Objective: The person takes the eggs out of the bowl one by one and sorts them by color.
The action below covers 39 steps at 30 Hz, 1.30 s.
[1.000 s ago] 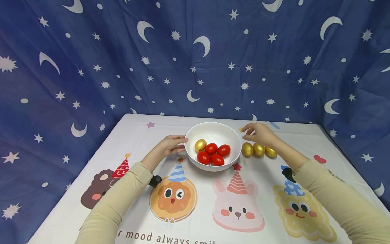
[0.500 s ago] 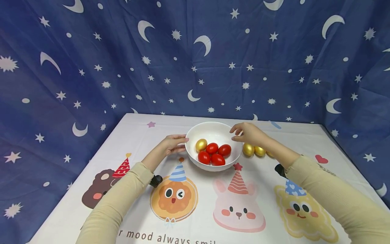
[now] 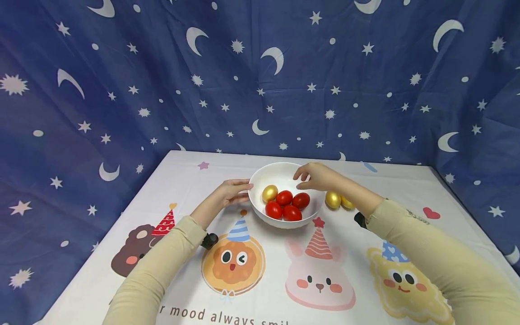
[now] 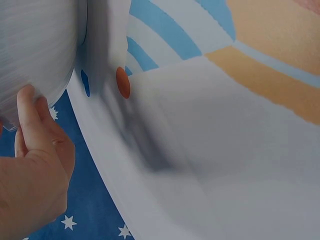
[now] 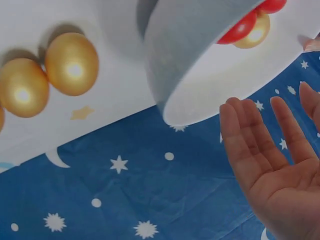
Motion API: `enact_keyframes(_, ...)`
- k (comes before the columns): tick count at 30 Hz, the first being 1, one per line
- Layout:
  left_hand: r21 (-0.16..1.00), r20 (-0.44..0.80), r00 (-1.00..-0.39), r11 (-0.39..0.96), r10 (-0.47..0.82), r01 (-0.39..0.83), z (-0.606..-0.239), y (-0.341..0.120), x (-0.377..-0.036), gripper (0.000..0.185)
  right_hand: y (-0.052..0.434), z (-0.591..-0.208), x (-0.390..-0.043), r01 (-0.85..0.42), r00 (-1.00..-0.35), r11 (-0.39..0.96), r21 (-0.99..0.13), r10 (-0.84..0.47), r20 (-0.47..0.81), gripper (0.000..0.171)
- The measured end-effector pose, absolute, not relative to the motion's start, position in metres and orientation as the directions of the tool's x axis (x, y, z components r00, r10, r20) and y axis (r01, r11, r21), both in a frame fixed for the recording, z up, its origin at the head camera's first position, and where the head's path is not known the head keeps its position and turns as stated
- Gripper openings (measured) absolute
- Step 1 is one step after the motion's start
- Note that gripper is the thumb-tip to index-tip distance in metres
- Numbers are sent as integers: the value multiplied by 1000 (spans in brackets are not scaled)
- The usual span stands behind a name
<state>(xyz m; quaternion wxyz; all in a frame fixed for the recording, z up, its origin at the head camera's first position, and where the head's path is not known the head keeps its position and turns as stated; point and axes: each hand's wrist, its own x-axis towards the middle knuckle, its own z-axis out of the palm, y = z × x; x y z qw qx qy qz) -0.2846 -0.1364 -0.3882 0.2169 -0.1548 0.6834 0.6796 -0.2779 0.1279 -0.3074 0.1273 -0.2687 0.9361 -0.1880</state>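
A white bowl (image 3: 284, 169) stands on the table, holding one gold egg (image 3: 270, 193) and several red eggs (image 3: 292, 213). My left hand (image 3: 233, 192) grips the bowl's left side, thumb at the rim and fingers against the outer wall; the left wrist view shows those fingers (image 4: 31, 117) on the wall. Over the bowl's right part hovers my right hand (image 3: 316, 177), fingers loosely bent and nothing in them. In the right wrist view its palm (image 5: 285, 192) faces the camera, with nothing in it. Outside the bowl, gold eggs (image 5: 72, 64) lie in a row to the right.
A white cloth with printed cartoon figures, such as a pink rabbit (image 3: 319, 284), covers the table (image 3: 268, 266). Behind it hangs a dark blue curtain (image 3: 227, 81) with moons and stars. My right forearm (image 3: 361, 194) partly covers the row of gold eggs.
My right hand has moved left, from above the row of gold eggs to over the bowl. The left hand stays at the rim, and the eggs in the bowl look the same.
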Motion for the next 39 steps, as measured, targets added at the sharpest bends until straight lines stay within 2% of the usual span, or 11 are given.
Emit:
enact_keyframes(15,869,-494,-866,15,75,-494,-389,-141,-283,50,96,-302,-290,-568,-729,713,-412,-668,-152,27)
enact_keyframes(24,869,-494,-866,7,74,-495,-389,-141,-283,51,88,-301,-304,-544,-730,719,-432,-660,-178,31)
enact_keyframes(34,872,-488,-868,12,97,-489,-392,-136,-282,51,70,-312,-322,-558,-682,717,-418,-683,-261,28)
enact_keyframes(39,873,-486,-869,6,98,-488,-392,-136,-283,51,60,-319,-332,-572,-632,688,-446,-716,-295,25)
